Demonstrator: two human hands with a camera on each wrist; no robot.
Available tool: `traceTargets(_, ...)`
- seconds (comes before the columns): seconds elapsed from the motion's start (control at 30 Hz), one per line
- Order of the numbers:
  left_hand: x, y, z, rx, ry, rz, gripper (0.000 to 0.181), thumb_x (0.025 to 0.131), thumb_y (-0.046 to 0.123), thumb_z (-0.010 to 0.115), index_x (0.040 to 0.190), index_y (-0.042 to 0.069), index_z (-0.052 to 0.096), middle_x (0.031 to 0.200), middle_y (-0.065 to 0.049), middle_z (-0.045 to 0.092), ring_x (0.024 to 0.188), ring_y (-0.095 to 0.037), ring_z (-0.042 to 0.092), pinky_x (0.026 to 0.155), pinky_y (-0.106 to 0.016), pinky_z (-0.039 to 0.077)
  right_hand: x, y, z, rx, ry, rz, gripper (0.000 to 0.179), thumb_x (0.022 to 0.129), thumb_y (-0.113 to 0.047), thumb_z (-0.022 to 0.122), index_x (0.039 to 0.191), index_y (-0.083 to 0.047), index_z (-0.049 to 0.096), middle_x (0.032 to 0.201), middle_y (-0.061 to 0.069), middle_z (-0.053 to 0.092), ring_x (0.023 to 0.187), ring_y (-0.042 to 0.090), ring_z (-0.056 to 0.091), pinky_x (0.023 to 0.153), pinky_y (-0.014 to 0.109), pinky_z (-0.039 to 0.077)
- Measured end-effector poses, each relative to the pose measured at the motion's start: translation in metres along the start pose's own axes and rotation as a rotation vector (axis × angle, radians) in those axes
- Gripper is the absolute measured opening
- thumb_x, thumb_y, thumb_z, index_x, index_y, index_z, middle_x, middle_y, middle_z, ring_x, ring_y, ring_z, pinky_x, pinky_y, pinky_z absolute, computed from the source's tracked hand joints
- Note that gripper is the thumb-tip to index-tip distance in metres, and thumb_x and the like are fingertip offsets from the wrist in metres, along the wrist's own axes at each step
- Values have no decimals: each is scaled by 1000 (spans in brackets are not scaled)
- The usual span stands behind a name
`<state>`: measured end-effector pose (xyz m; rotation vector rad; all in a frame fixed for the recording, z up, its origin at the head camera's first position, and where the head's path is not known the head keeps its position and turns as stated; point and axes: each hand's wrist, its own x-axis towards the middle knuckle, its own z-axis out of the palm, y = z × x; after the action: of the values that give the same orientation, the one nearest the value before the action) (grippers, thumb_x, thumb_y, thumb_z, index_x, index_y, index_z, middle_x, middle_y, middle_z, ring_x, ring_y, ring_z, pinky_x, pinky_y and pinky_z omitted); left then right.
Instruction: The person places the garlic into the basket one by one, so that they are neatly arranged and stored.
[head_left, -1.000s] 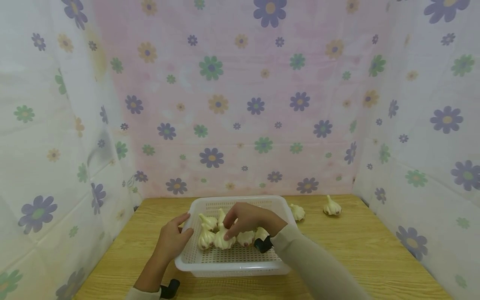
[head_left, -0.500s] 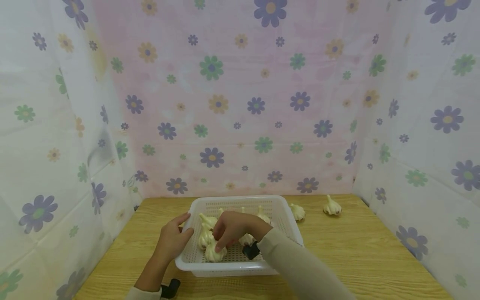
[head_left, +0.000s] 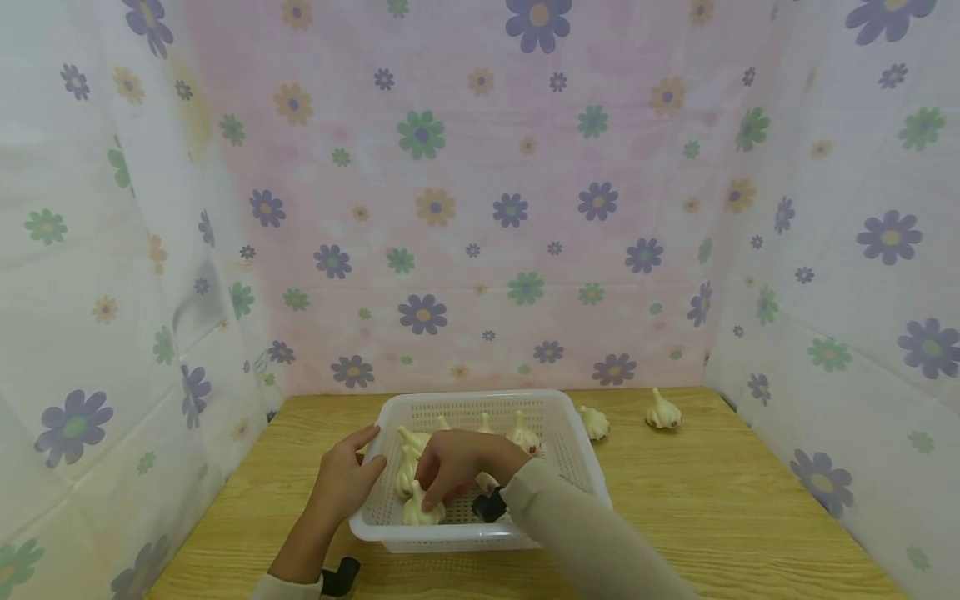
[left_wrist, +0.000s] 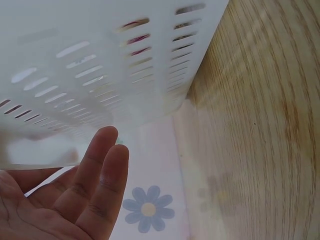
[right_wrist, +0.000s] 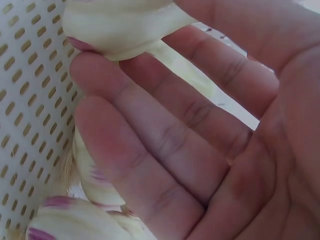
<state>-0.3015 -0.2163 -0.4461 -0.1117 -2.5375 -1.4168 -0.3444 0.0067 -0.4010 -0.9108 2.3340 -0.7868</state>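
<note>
A white plastic basket (head_left: 555, 402) holds several garlic bulbs. With its thumb inside and fingers outside, my left hand (head_left: 348, 479) grips the basket's left rim; the left wrist view shows the fingers (left_wrist: 107, 175) along the slotted outer wall. My right hand (head_left: 457, 462) reaches into the basket and pinches a garlic bulb (head_left: 422, 510) near the front left corner. In the right wrist view this bulb (right_wrist: 120, 27) sits between thumb and fingertips. Other garlic bulbs (head_left: 523, 433) stand along the back and left; some are partly hidden behind the right hand.
Two garlic bulbs lie outside the basket on the wooden table (head_left: 697, 508): one bulb (head_left: 594, 423) beside its right wall, another bulb (head_left: 663, 411) farther right. Flowered cloth (head_left: 480, 175) encloses the table at the back and sides.
My right hand has moved left and toward the front of the basket, bringing the pinched garlic bulb to the front left corner. The left hand has stayed on the rim.
</note>
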Motion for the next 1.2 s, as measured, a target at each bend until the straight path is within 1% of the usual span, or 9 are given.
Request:
traceTargets(0.17, -1, 0, 0, 3, -1, 13, 57, 95, 11, 65, 150, 4, 54, 137, -26, 64, 90, -24, 76, 60, -33, 63, 4, -1, 2, 4, -14, -2, 8, 83, -18, 87, 84, -19, 79, 80, -6, 75, 64, 18, 70, 58, 36, 61)
traceTargets(0.33, -1, 0, 0, 2, -3, 16, 57, 94, 11, 65, 150, 3, 54, 140, -26, 62, 90, -24, 76, 60, -32, 63, 7, 0, 5, 30, -7, 6, 10, 82, -19, 88, 89, -20, 80, 83, -7, 76, 70, 26, 75, 60, 40, 62)
traceTargets(0.43, -1, 0, 0, 4, -4, 10, 57, 94, 11, 65, 150, 3, 54, 141, -26, 62, 89, -24, 76, 60, -32, 63, 9, 1, 6, 37, -9, 8, 10, 82, -19, 87, 89, -20, 81, 82, -6, 76, 71, 28, 76, 61, 41, 63)
traceTargets(0.7, 1, -2, 0, 6, -6, 1, 57, 94, 12, 65, 149, 3, 55, 146, -23, 59, 90, -23, 76, 62, -32, 63, 11, 2, 8, 42, 9, 24, 14, 82, -20, 89, 92, -17, 80, 82, -5, 76, 67, 27, 76, 60, 41, 63)
traceTargets(0.93, 0, -1, 0, 10, -5, -12, 58, 94, 13, 65, 150, 4, 54, 145, -23, 60, 92, -24, 75, 63, -34, 63, 12, 0, 9, 47, 16, 32, 14, 81, -19, 89, 91, -17, 80, 82, -4, 77, 65, 26, 76, 58, 40, 62)
traceTargets(1.2, 1, -1, 0, 32, 6, 8, 57, 94, 13, 65, 149, 3, 54, 147, -22, 59, 93, -25, 76, 65, -35, 64, 9, -5, 8, 83, -4, 32, 14, 81, -11, 88, 92, -14, 80, 85, 0, 78, 66, 26, 76, 58, 39, 63)
